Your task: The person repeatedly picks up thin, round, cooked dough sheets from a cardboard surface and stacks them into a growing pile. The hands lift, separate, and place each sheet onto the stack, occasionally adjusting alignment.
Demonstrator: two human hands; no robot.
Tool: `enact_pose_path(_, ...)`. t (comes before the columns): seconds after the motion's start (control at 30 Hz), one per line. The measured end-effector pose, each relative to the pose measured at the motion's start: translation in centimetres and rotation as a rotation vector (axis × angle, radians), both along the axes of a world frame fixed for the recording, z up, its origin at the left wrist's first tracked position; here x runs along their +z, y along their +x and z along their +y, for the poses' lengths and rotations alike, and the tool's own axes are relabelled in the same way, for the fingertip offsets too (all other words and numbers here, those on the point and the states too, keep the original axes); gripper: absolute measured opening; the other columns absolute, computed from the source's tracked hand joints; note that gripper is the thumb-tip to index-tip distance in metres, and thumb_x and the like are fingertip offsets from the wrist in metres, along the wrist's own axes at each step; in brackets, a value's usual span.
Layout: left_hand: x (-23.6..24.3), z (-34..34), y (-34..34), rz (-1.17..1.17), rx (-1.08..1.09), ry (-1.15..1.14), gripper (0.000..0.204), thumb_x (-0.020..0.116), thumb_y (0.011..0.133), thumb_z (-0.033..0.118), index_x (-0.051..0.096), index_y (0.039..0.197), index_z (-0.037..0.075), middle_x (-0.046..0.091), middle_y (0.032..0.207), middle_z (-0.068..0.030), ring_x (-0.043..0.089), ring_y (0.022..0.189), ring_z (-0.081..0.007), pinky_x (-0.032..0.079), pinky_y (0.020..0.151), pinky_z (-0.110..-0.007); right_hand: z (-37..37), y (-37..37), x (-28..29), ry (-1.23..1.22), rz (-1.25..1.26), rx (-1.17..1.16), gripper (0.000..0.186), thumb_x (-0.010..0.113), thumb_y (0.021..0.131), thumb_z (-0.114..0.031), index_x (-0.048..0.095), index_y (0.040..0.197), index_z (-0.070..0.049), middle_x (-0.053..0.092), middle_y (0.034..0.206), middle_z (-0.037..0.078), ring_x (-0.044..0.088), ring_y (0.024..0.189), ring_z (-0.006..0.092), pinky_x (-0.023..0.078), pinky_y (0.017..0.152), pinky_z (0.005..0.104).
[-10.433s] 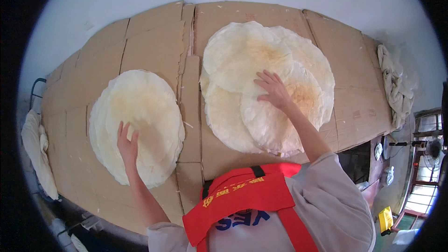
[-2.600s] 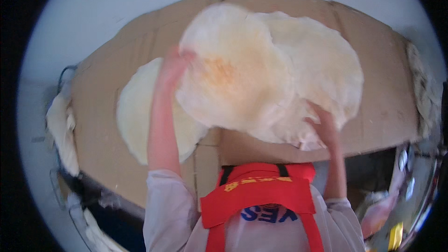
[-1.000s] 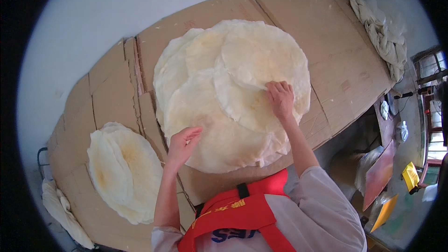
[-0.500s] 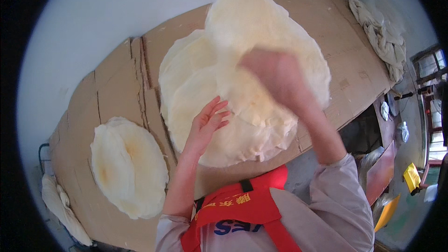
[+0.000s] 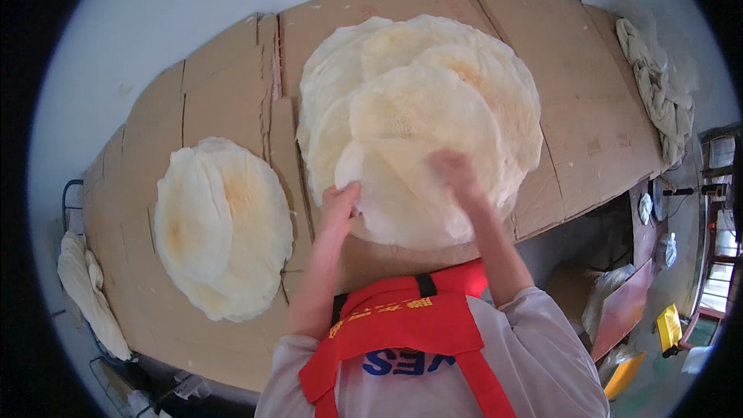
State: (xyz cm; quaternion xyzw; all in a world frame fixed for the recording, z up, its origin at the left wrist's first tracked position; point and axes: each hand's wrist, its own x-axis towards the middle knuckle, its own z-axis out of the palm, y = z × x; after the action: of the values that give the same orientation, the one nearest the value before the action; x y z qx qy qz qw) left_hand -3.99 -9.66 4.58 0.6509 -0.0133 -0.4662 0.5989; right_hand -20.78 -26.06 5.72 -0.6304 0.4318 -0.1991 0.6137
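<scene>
A large overlapping pile of thin, pale round flatbreads point(image 5: 507, 93) lies before me, with light brown patches on some. My left hand point(image 5: 340, 205) is closed at the pile's near left side, pinching the lifted edge of the top flatbread point(image 5: 364, 201). Part of that sheet is folded over, with a slanting crease toward the middle. Over the right part of the same sheet is my right hand point(image 5: 453, 170), smeared by motion, so its fingers cannot be made out. Left of the pile, a smaller stack of flatbreads point(image 5: 259, 217) has a folded sheet on top.
Flattened brown cardboard point(image 5: 596, 116) covers the table, with raised seams and folds left of the pile. A crumpled cloth point(image 5: 654, 81) lies at the far right end, and another rolled cloth point(image 5: 93, 302) hangs by the left edge. A yellow object point(image 5: 668, 327) is at right.
The pale sheet that reached up past the pile's far edge now lies lower. My left hand has closed on a flatbread edge; the right hand has moved lower. The view has shifted.
</scene>
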Motion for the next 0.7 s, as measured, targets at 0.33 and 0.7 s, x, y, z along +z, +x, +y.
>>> enact_pose_path(0.33, 0.0, -0.6, 5.2, -0.106, -0.247, 0.152, 0.048, 0.064, 0.069, 0.012, 0.049, 0.114, 0.004, 0.06, 0.079, -0.0047, 0.055, 0.063, -0.0103, 0.042, 0.053, -0.026, -8.3, -3.3, 9.0, -0.63, 0.245, -0.081, 0.017, 0.05, 0.081, -0.015, 0.058, 0.081, 0.0, 0.053, 0.061, 0.014, 0.05, 0.057, 0.0135, 0.042, 0.057, 0.0288)
enact_pose_path(0.7, 4.5, -5.7, 3.2, -1.144, -0.24, 0.455, 0.067, 0.064, 0.067, 0.011, 0.034, 0.126, 0.004, 0.044, 0.118, -0.0164, 0.047, 0.101, -0.0272, 0.038, 0.087, -0.037, -4.9, 5.0, 13.7, -0.645, 0.052, 0.571, 0.016, 0.053, 0.08, -0.013, 0.062, 0.087, -0.002, 0.06, 0.075, 0.016, 0.058, 0.066, 0.0278, 0.045, 0.062, 0.0317)
